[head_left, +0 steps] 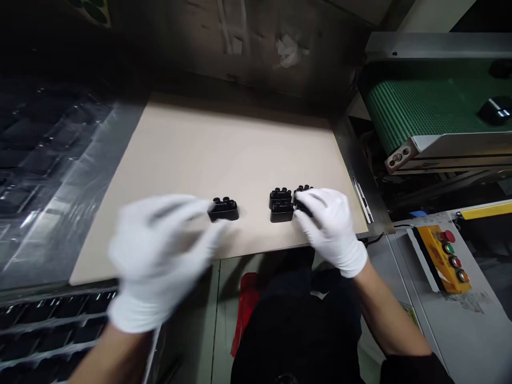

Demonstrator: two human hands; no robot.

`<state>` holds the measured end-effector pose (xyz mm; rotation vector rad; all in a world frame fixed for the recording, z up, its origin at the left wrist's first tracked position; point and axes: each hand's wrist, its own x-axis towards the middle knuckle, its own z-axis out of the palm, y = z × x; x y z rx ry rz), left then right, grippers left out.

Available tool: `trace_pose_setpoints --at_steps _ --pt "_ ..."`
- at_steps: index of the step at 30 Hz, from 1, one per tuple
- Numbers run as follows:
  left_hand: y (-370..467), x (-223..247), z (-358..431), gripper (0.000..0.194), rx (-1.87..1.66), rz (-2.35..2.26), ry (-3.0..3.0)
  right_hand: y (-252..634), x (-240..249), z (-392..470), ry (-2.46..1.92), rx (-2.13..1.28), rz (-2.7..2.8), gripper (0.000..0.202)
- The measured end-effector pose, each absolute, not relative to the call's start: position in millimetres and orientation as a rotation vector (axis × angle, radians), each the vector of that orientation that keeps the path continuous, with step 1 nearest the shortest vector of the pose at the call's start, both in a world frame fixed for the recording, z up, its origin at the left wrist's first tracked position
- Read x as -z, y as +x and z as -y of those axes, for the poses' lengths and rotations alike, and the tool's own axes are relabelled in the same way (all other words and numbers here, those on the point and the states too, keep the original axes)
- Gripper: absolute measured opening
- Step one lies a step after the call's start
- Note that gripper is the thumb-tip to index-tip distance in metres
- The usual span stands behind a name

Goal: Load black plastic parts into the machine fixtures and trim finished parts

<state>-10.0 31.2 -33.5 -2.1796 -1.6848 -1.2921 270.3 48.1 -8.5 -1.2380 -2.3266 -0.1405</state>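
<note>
Left hand (160, 256): white glove, motion-blurred, fingers parted beside left black block (224, 212); can't tell on contact. Right hand (332, 224): fingers curled at right black block (303, 188); can't tell if gripped. Just left of that, front black block (281, 215) and rear black block (280, 196), close together. Beige worktop (228, 144) under the lot. Green conveyor belt (432, 104) off to the right.

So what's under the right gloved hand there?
Under the right hand, a black part shows its knobbed top, over the beige board. The hand covers much of the rest, so its full shape can't be seen.
</note>
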Motion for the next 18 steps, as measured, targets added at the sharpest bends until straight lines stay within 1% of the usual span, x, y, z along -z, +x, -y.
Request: trace_pose_setpoints --at_steps 2,5,6,8,11,12,15,17,18 --pt "35.0 36.0 -26.6 0.033 1.092 1.469 -2.353 297.8 18.8 -42.0 -1.377 0.236 2.253 0.034" --pt "81.3 44.9 -34.7 0.041 0.770 1.453 -2.475 310.9 36.4 -39.6 -1.511 0.229 2.328 0.046" --pt "89.0 48.3 -37.9 0.042 0.719 1.475 -2.473 310.2 41.9 -39.0 -1.532 0.201 2.338 0.046" --pt "94.8 55.2 -41.7 0.036 0.703 1.483 -2.488 307.1 52.5 -36.2 -1.514 0.121 2.309 0.041" --pt "91.9 65.8 -40.3 0.024 0.811 1.529 -2.610 305.1 68.2 -28.8 -1.437 -0.081 2.176 0.034" --pt "90.3 68.5 -38.6 0.023 0.861 1.576 -2.675 305.2 72.5 -26.4 -1.429 -0.155 2.108 0.033" --pt "86.6 67.5 -30.1 0.034 1.091 1.758 -2.775 307.0 75.5 -19.2 -1.453 -0.414 1.816 0.037" --pt "86.0 57.5 -20.6 0.039 1.285 1.926 -2.774 312.5 66.0 -10.4 -1.420 -0.711 1.546 0.043" --pt "87.1 51.3 -15.4 0.037 1.375 2.009 -2.804 317.7 58.8 -3.3 -1.376 -0.879 1.385 0.046"
